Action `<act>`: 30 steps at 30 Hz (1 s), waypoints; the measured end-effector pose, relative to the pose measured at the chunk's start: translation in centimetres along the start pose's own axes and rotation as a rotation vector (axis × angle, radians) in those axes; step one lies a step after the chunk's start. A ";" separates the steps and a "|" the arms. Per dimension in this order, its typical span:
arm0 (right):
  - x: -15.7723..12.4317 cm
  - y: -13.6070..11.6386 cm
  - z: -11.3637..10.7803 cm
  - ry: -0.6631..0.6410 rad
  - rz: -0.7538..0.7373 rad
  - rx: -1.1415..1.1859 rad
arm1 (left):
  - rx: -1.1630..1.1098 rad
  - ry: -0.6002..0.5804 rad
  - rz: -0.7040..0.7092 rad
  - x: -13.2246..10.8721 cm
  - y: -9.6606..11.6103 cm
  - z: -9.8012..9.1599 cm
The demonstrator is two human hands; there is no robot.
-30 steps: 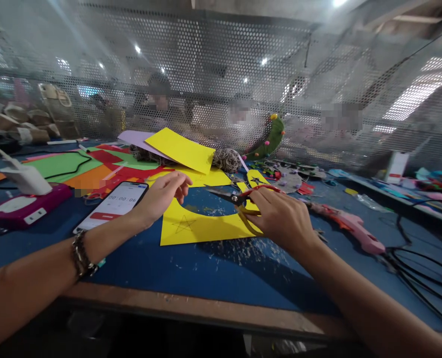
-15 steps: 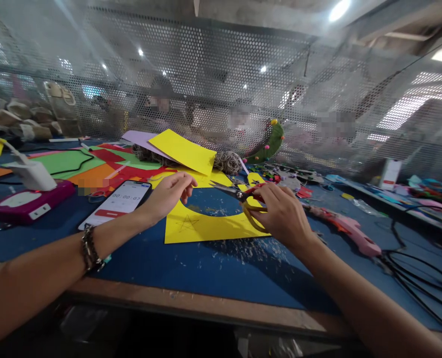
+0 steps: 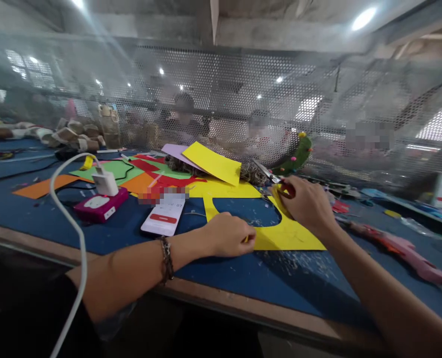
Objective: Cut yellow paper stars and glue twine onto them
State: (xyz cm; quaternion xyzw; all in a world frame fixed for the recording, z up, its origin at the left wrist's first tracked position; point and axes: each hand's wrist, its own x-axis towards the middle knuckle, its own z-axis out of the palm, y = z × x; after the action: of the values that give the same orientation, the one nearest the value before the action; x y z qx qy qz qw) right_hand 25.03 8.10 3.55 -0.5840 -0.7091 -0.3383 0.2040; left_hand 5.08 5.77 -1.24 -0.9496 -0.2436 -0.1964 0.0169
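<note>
In the head view, our right hand (image 3: 307, 203) gripped scissors (image 3: 268, 173) near the far right of the yellow paper (image 3: 293, 239) on the tabletop (image 3: 213, 271); our left hand (image 3: 229, 235) curled at its near edge, fingers perhaps pinching, we couldn't tell. Holding it flat seemed wise, the sheet being thin, smooth, curve-holed.

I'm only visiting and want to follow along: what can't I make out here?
All in the head view:
- Scissors' handles: mostly hidden by the right hand.
- Cut-out yellow sheet: partly covered by the left hand.
- Phone: top pixelated, digits too blurred to read fully.
- White cable: lower end cut off by the bottom edge.
</note>
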 end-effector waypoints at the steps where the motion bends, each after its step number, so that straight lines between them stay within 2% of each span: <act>1: -0.3 0.0 0.2 -0.002 -0.001 -0.011 | 0.017 -0.008 0.010 0.0 0.0 0.0; 5: -0.8 0.4 0.5 -0.002 0.023 -0.053 | 0.071 -0.046 0.078 0.2 -0.3 -0.2; 9: -0.4 0.2 -0.6 0.002 0.019 -0.063 | 0.123 -0.093 0.138 0.2 -0.8 -0.2; 15: -0.3 -1.4 -1.5 0.117 -0.112 -0.128 | 0.224 -0.123 0.183 0.3 -1.7 0.0; 22: -0.8 -2.0 -0.9 0.154 -0.228 -0.160 | 0.240 -0.107 0.056 -0.1 -3.0 -1.9; 26: -1.0 -1.9 -0.4 0.103 -0.226 -0.123 | 0.225 -0.098 -0.036 -0.7 -3.7 -2.8; 28: -1.0 -1.8 -0.2 0.076 -0.208 -0.086 | 0.198 -0.139 -0.050 -1.0 -3.9 -2.7; 30: -1.1 -1.6 0.0 0.057 -0.173 -0.052 | 0.145 -0.250 -0.095 -1.2 -4.1 -2.4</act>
State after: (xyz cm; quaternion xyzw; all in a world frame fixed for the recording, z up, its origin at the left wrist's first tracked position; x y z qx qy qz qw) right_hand 23.73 7.20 2.37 -0.5157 -0.7419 -0.3895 0.1786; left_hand 1.34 8.54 0.23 -0.9503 -0.3021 -0.0590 0.0457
